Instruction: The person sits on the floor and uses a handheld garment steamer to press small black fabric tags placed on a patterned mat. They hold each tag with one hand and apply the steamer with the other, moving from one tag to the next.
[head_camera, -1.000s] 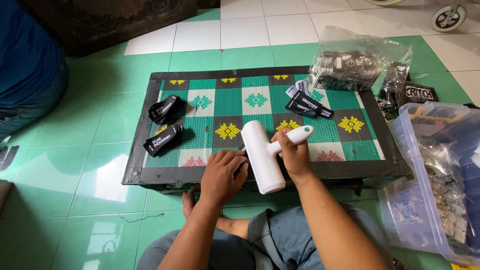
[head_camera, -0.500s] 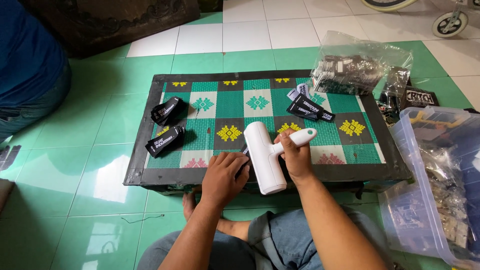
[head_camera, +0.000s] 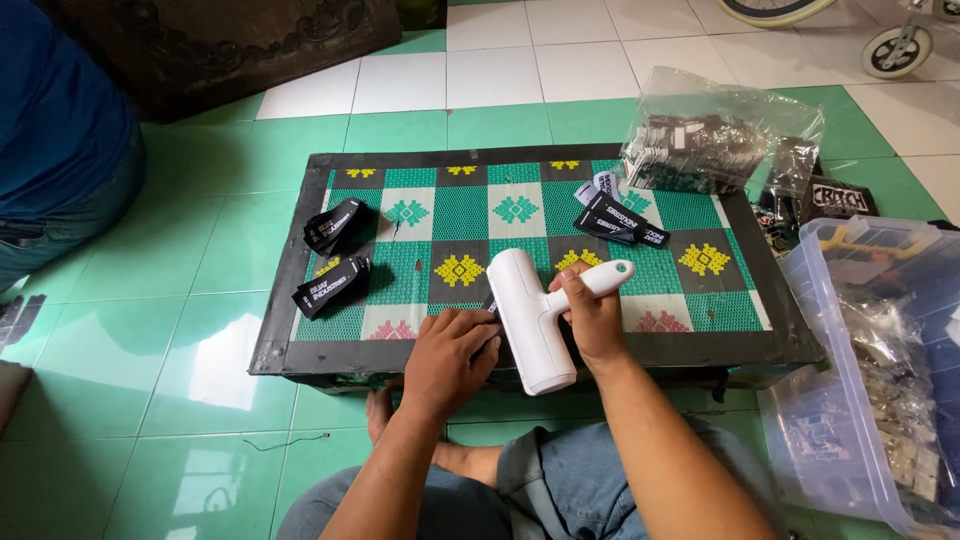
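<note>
My right hand (head_camera: 592, 318) grips the handle of a white roller tool (head_camera: 533, 317) that lies across the near edge of a low board (head_camera: 530, 190) with a green, black and yellow woven pattern. My left hand (head_camera: 450, 360) presses flat on a small black label just left of the roller; most of that label is hidden under the fingers. Two bundles of black labels (head_camera: 333, 257) lie at the board's left side. A few loose black and white labels (head_camera: 617, 215) lie at its upper right.
A clear plastic bag of dark parts (head_camera: 712, 140) rests at the board's far right corner. A clear plastic bin (head_camera: 880, 370) with bagged items stands on the right. Another person in blue clothing (head_camera: 55, 140) sits at far left. Green and white floor tiles surround the board.
My hands and the roller have kept their place at the board's near edge. The view has shifted slightly; the labels on the board have not moved.
</note>
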